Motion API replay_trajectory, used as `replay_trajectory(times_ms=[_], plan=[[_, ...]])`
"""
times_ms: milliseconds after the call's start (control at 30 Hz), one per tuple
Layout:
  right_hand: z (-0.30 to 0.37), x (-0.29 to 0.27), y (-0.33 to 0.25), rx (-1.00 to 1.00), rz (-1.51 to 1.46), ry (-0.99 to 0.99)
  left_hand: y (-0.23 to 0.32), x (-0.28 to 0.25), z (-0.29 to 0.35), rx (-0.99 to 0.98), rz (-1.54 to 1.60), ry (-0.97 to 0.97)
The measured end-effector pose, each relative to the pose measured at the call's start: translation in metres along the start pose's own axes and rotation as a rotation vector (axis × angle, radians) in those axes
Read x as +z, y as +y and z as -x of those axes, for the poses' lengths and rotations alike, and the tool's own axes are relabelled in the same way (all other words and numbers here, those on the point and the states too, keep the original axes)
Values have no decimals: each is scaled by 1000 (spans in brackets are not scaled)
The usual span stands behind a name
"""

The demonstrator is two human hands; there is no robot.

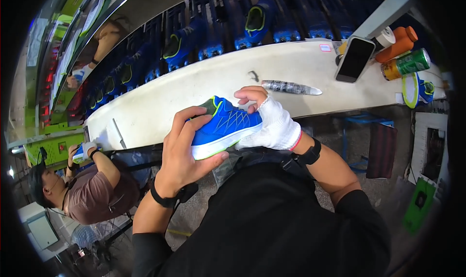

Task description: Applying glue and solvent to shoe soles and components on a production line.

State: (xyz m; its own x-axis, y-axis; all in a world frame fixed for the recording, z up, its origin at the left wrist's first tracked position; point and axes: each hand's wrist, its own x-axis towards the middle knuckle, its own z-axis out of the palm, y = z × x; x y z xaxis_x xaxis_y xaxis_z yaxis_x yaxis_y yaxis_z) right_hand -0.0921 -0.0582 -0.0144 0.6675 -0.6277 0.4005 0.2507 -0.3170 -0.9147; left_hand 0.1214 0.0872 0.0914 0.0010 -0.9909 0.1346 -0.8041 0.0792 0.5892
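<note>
At nine o'clock I observe the bare left hand (pixel 178 151) clamped on the heel; central, the blue shoe (pixel 224 126), upper joined to sole, seemingly near complete, not yet set down; at three o'clock, the gloved right hand (pixel 279 125) clasping the toe

On the shoe (pixel 232 125) we see matt, cloth-like material above a smooth, rubbery sole (pixel 216 147). Our glove (pixel 281 125) looks knitted and ribbed; our shirt (pixel 286 218) is matt cloth. The desk (pixel 194 85) looks smooth, with a dull sheen. We also find a glossy, glass-faced phone (pixel 356 60), a shiny metal can (pixel 407 65) and a bundle (pixel 289 87) in crinkled plastic film.
</note>
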Motion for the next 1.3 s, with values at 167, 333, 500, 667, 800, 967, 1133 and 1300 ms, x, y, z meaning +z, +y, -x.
replay_trajectory(times_ms=[167, 333, 500, 667, 800, 967, 1133, 1300], plan=[[34, -54, -17, -99, 495, -9, 38, -9, -50, 226, 160, -45], [74, -84, -82, -100, 466, 156, -19, 62, -163, 128, 606, 273], [93, -66, -87, 198, 263, 418, -120, 172, -278, -211, 47, 266], [98, -47, -82, 231, -59, 636, -126, 201, -299, -443, 52, 277], [81, -55, -81, 167, -12, 634, -136, 171, -275, -387, 470, 558], [53, -103, -121, -303, 458, 674, -149, 135, -155, -277, 999, 491], [-98, -82, -339, -180, -708, 147, -221, 20, 6, -517, 620, 216], [-271, -173, -356, -1347, 1323, 576, -167, 0, 4, -159, -48, 461]])
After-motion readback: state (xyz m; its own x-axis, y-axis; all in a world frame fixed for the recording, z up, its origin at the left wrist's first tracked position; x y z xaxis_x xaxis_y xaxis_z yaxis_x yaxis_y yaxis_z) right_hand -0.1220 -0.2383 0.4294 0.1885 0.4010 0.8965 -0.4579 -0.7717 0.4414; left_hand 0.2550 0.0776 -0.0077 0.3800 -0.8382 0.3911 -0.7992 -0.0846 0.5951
